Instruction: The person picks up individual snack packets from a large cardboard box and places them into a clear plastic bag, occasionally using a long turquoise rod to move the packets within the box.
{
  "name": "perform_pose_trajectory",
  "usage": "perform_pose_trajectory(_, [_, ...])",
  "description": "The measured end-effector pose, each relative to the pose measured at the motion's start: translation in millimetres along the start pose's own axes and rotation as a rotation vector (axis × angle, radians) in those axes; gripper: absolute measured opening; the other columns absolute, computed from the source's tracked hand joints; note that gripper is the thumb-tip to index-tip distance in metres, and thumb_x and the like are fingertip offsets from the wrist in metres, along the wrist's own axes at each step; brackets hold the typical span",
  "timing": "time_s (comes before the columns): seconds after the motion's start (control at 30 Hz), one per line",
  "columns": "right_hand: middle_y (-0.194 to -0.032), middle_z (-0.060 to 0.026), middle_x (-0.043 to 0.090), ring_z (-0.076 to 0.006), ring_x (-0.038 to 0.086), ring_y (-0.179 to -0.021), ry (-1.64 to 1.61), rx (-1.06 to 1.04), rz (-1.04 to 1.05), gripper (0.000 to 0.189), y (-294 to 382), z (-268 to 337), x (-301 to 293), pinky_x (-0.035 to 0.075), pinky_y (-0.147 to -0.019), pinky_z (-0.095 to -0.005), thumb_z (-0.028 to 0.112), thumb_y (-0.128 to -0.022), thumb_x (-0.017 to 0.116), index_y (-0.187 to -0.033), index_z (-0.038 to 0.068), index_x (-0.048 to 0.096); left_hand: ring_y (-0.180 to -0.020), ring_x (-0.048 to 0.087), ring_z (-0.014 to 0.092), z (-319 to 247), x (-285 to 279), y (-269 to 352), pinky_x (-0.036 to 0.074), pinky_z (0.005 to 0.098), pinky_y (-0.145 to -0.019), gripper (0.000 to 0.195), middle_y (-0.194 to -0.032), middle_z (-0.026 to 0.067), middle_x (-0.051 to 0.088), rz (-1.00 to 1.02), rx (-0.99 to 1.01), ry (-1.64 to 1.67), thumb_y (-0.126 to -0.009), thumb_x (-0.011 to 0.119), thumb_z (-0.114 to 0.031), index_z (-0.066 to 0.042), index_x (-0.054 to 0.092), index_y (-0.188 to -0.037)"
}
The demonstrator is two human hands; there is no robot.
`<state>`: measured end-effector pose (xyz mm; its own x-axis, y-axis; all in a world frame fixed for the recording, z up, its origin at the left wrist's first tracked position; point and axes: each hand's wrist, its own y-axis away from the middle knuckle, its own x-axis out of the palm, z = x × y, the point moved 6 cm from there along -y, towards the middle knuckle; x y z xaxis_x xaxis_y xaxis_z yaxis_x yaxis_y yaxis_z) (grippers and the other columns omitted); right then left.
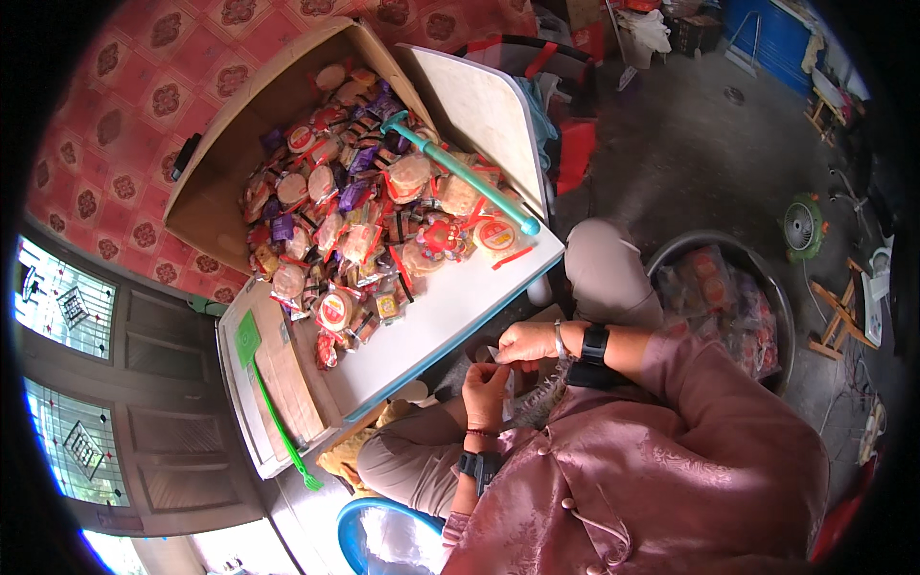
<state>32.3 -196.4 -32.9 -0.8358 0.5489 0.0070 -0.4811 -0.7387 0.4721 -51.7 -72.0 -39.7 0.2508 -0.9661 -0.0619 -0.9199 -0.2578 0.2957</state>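
Note:
My left hand (484, 392) and my right hand (528, 343) are close together over my lap, just off the table's front edge. Between them they pinch the edge of a thin, clear plastic bag (509, 394), which hangs below the fingers and is partly hidden by them. Before me on the white table (460, 298) lies a heap of individually wrapped snacks (359, 208), spilling from a cardboard box (237, 144) on its side. Round pale crackers, purple packets and small wrapped pieces show in it. A teal plastic rod with a T-shaped end (474, 180) rests across the heap.
A green fly swatter (269, 402) lies on flattened cardboard (287, 366) at the table's left. To my right, a metal basin (787, 323) holds filled clear bags. A blue-rimmed tub (352, 514) with clear plastic stands at lower left. A small green fan (800, 226) stands farther right.

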Motion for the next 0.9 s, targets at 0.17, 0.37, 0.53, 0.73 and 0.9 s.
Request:
perform_pose_trajectory(0.17, [-0.071, -0.0011, 0.06, -0.0103, 0.057, -0.06, 0.026, -0.036, -0.034, 0.024, 2.9, 8.8, -1.7, 0.046, -0.052, -0.0259, 0.028, -0.09, 0.063, -0.085, 0.005, 0.063, -0.059, 0.052, 0.007, -7.4, 5.2, 4.5, 0.042, 0.0216, -0.052, 0.016, -0.074, 0.0003, 0.059, 0.055, -0.02, -0.011, -0.088, 0.07, -0.014, -0.005, 0.057, -0.087])
perform_pose_trajectory(0.37, [-0.068, -0.0026, 0.06, -0.0121, 0.057, -0.056, -0.029, -0.168, -0.054, 0.024, -2.8, 8.0, -3.4, 0.047, -0.05, -0.028, 0.026, -0.087, 0.064, -0.082, 0.002, 0.063, -0.058, 0.049, 0.008, -7.1, 7.3, 8.1, 0.04, 0.0222, -0.053, 0.015, -0.071, -0.0004, 0.056, 0.068, -0.159, 0.28, -0.093, 0.063, -0.017, -0.006, 0.056, -0.086])
perform_pose_trajectory(0.53, [-0.065, -0.001, 0.059, -0.0104, 0.056, -0.054, 0.036, -0.138, -0.103, 0.024, 1.7, 16.8, -4.5, 0.045, -0.048, -0.0275, 0.025, -0.088, 0.064, -0.078, 0.003, 0.062, -0.058, 0.052, 0.013, 8.1, -20.4, 0.6, 0.044, 0.026, -0.053, 0.014, -0.067, 0.0041, 0.055, -0.156, -0.117, 0.326, -0.091, 0.062, -0.014, -0.004, 0.054, -0.087])
perform_pose_trajectory(0.73, [-0.064, -0.0099, 0.065, -0.0191, 0.065, -0.059, 0.26, -0.323, -0.285, 0.02, 4.1, 27.1, -14.8, 0.049, -0.054, -0.0337, 0.021, -0.082, 0.066, -0.074, 0.003, 0.062, -0.057, 0.05, 0.01, -9.4, -46.9, -3.1, 0.044, 0.0277, -0.053, 0.011, -0.064, 0.0028, 0.055, -0.328, 0.28, -0.422, -0.089, 0.064, -0.012, -0.004, 0.061, -0.095])
perform_pose_trajectory(0.9, [-0.077, -0.0154, 0.061, -0.0362, 0.062, -0.073, 0.499, -0.699, -0.855, 0.013, 32.1, 57.7, -37.7, 0.049, -0.062, -0.0422, 0.012, -0.081, 0.065, -0.08, 0.005, 0.054, -0.057, 0.047, 0.005, 2.8, -49.2, -8.2, 0.042, 0.0237, -0.052, 0.01, -0.063, -0.0036, 0.056, -0.31, 0.277, -0.215, -0.091, 0.064, -0.01, -0.007, 0.068, -0.099])
